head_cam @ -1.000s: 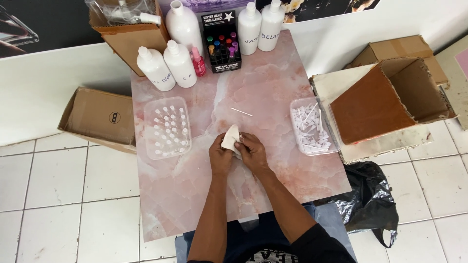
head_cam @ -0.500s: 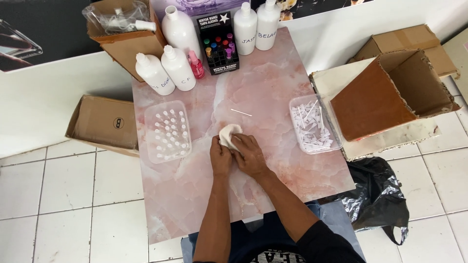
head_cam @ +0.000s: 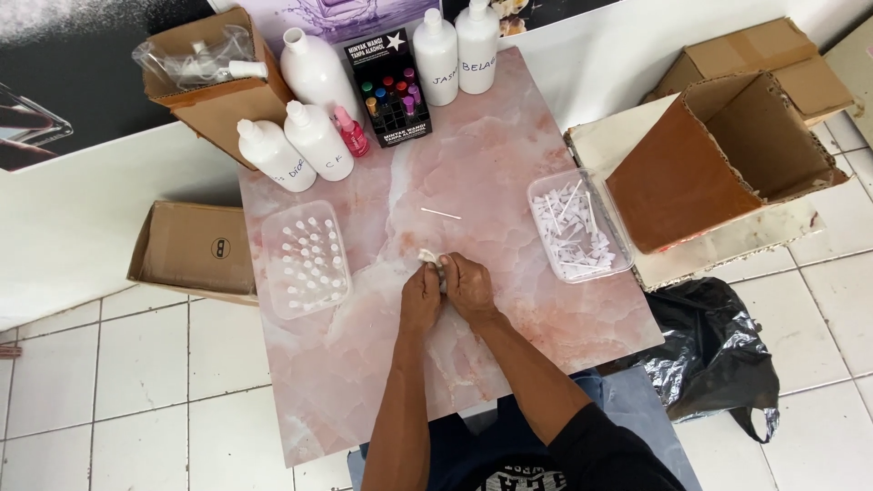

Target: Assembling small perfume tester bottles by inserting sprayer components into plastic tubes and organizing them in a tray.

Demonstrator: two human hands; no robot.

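Note:
My left hand and my right hand meet over the middle of a pink marble table. Together they pinch a small white crumpled piece, most of it hidden between the fingers. A thin white stick lies on the table just beyond my hands. To the left stands a clear tray of small white bottles. At the right a clear tray holds several loose white stick parts.
Several large white bottles and a black display box of small coloured bottles stand at the table's far edge. Cardboard boxes sit at the left, far left and right. A black plastic bag lies on the tiled floor.
The white piece between my hands was flat and wide and is now squeezed small between my fingers. My hands have closed together around it.

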